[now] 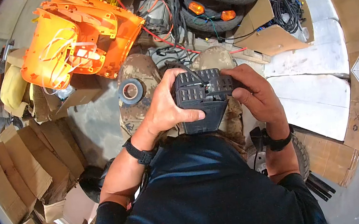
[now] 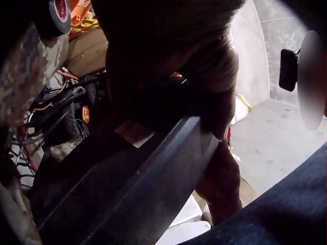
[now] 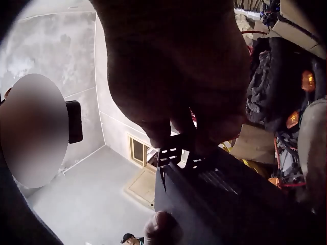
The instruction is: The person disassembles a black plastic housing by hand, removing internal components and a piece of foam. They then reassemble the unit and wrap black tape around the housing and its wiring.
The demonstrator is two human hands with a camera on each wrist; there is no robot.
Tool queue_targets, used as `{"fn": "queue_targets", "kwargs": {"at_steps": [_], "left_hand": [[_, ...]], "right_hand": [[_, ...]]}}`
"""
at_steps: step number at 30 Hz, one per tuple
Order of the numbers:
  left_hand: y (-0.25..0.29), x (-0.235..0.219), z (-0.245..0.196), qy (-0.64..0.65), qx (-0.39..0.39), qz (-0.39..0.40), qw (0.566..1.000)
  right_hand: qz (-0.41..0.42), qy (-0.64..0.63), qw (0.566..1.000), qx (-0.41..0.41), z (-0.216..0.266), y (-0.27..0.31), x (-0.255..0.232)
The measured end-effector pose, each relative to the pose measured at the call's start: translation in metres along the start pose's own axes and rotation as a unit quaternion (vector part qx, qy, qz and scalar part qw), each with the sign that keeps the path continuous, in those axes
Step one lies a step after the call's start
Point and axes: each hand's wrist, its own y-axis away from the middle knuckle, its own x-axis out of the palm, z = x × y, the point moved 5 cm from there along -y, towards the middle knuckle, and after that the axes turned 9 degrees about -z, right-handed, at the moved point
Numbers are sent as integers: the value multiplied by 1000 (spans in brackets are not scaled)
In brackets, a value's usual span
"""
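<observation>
Dark shirt (image 1: 195, 192) nearest; beyond it, over the camouflage trousers (image 1: 137, 122), the left hand (image 1: 165, 107) grips a black case (image 1: 202, 117) between thumb and fingers; the right hand (image 1: 257, 94) touches its slatted corner, though shade hides whether the fingers pinch; probably stiff, light, slick, best held by its side walls; a cardboard box (image 1: 275, 40) holds black cables (image 1: 287, 14).

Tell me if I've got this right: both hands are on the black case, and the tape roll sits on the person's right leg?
Not quite, the leg is wrong: the head view shows the tape roll on the person's left leg. The rest is right: the left hand and right hand are on the black case.
</observation>
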Motion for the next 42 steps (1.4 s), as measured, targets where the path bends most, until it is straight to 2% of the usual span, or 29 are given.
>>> {"fn": "queue_targets", "kwargs": {"at_steps": [15, 27, 34, 37, 42], "left_hand": [[-3, 1, 2, -10, 4, -2, 1000], [-4, 0, 5, -15, -4, 1, 1000], [-3, 1, 2, -9, -11, 1, 1000], [-3, -1, 4, -21, 29, -3, 999], [-4, -1, 5, -16, 11, -3, 1000]], "right_hand": [[17, 27, 999, 6, 4, -1, 3], [9, -22, 999, 21, 0, -1, 3], [9, 0, 999, 32, 2, 0, 5], [-5, 4, 1000, 27, 1, 2, 8], [-8, 50, 999, 11, 6, 1, 8]]}}
